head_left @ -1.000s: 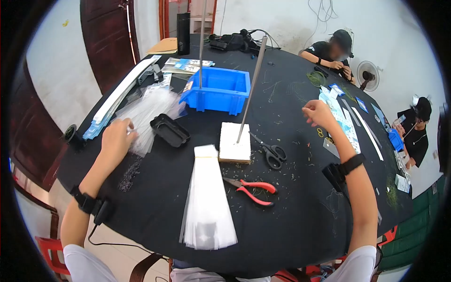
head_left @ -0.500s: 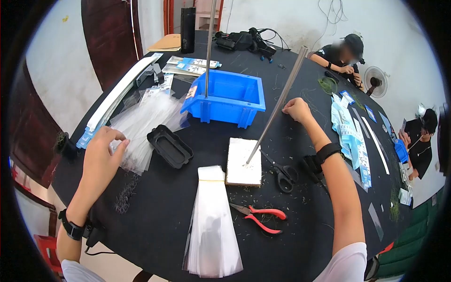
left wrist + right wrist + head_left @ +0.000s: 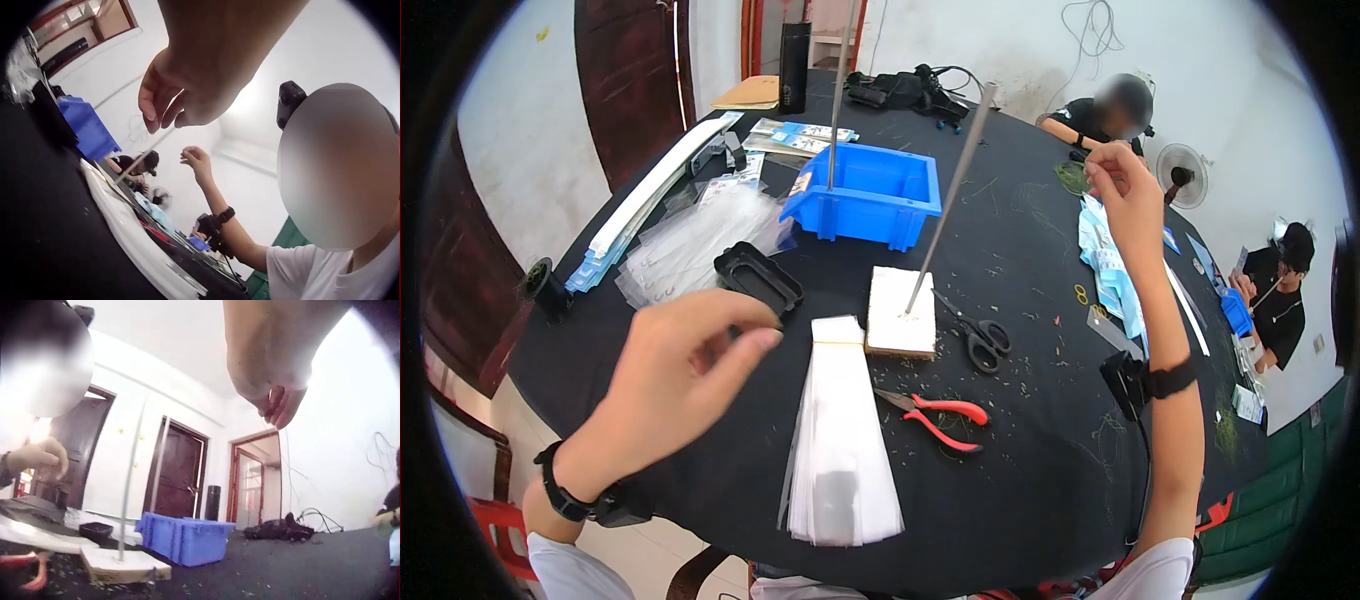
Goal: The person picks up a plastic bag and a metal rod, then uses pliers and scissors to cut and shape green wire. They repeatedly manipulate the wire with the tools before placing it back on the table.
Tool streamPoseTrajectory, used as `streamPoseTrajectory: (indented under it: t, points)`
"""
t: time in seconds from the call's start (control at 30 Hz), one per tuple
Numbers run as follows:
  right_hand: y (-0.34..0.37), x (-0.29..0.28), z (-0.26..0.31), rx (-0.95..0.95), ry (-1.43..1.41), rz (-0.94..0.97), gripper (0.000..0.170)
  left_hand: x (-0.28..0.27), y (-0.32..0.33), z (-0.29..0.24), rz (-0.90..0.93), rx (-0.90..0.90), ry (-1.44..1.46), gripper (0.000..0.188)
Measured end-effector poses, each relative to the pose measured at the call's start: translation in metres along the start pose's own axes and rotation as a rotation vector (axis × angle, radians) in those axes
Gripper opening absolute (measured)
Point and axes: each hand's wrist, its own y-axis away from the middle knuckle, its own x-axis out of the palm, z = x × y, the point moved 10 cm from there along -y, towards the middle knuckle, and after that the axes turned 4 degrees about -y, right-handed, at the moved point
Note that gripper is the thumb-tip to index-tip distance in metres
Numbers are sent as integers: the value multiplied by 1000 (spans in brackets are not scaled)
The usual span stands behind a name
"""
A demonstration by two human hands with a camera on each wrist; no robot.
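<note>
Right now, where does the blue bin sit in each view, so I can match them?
Head: above centre, slightly left, the bin.
Left wrist: at the left, tilted, the bin.
Right wrist: lower middle, the bin.
Shared landmark: right hand, upper right, near centre and upper right, respectively.

A bare left hand (image 3: 197, 90) hangs at twelve o'clock, fingers bent. A blue plastic bin (image 3: 94, 131) sits between nine and ten, long white strips (image 3: 134, 237) at seven, on a black surface (image 3: 50, 212).

2 dark doors (image 3: 628, 90), a round fan (image 3: 1190, 178), pale walls (image 3: 1000, 50)
</note>
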Motion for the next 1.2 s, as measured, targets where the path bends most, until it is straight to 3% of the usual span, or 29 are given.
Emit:
streamPoseTrajectory:
  t: [0.13, 0.23, 0.33, 0.37, 0.47, 0.5, 0.6, 0.7, 0.8, 0.93, 1.2]
  points:
    - [34, -2, 74, -38, -151, 243, 7, 30, 1, -60, 33, 329, 211, 28]
    - [75, 15, 139, -176, -310, 438, 13, 59, -6, -85, 196, 291, 528, 57]
    - [101, 24, 169, -206, -407, 527, 14, 92, -13, -90, 382, 248, 734, 52]
    - [106, 25, 169, -196, -418, 511, 14, 106, -11, -80, 456, 55, 970, 37]
    - [119, 29, 162, -138, -429, 468, 15, 117, -5, -51, 523, -113, 766, 23]
    - [124, 33, 155, -101, -425, 462, 15, 114, -4, -49, 472, -93, 738, 16]
    - [134, 46, 146, -103, -414, 449, 14, 100, -6, -50, 315, 223, 600, 15]
    - [139, 53, 143, -106, -393, 434, 12, 110, 0, -29, 295, -84, 936, 17]
    - [140, 55, 136, -39, -372, 403, 9, 119, 2, -23, 340, -190, 1216, 19]
    - [143, 59, 123, 83, -427, 356, 8, 121, 4, -20, 449, -140, 1158, 21]
    - [127, 26, 126, -26, -328, 115, 14, 136, 13, -17, 568, -275, 941, 21]
